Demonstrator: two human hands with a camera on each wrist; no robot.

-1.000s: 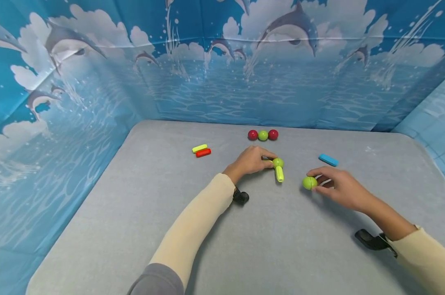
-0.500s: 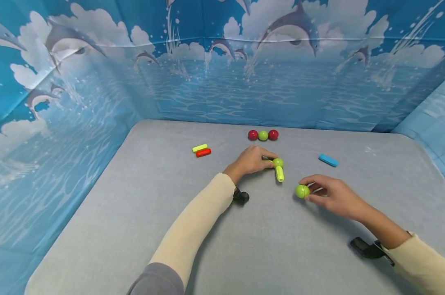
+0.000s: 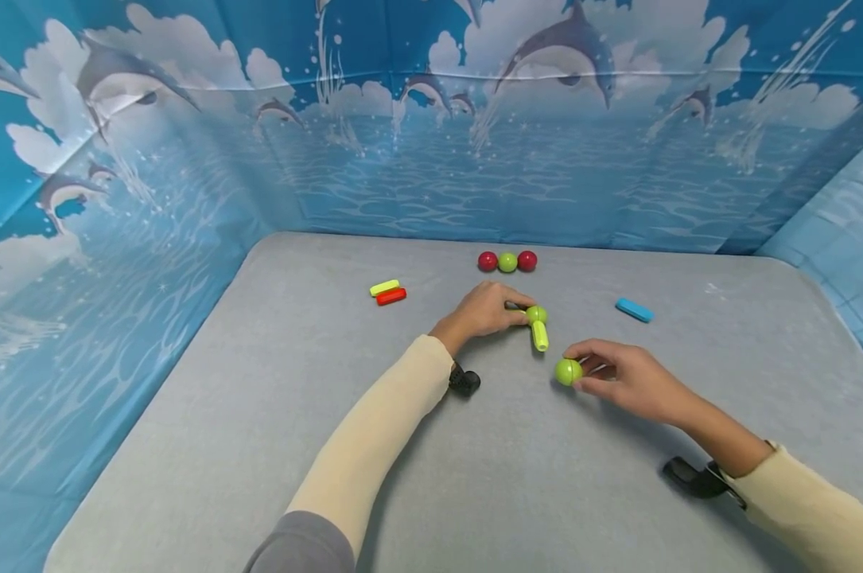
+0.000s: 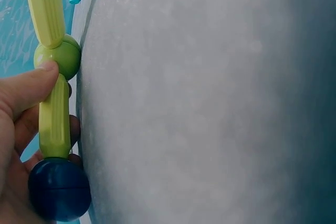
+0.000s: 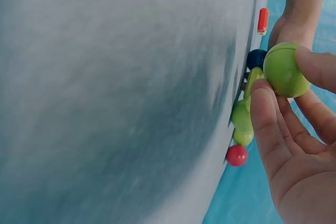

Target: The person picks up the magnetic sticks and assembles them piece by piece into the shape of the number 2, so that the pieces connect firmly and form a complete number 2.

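My left hand [image 3: 484,310] grips a yellow-green stick [image 4: 54,124], one piece of a joined toy. A green ball [image 4: 65,59] sits at one end of that stick, and a dark blue ball [image 4: 59,189] at the other. From the green ball a second yellow-green stick [image 3: 539,337] sticks out at an angle, toward the viewer in the head view. My right hand [image 3: 631,380] pinches a loose green ball [image 3: 568,372] between thumb and fingertips. This ball is apart from the second stick, a short way to its right and nearer the viewer.
At the back stand a red ball [image 3: 487,261], a green ball [image 3: 507,262] and another red ball [image 3: 527,261] in a row. A yellow stick [image 3: 384,288] and a red stick [image 3: 391,297] lie side by side on the left. A blue stick [image 3: 635,309] lies right on the grey table [image 3: 259,382].
My right hand has carried its green ball leftward and slightly nearer the viewer, toward the joined toy. My left hand keeps its grip and place.
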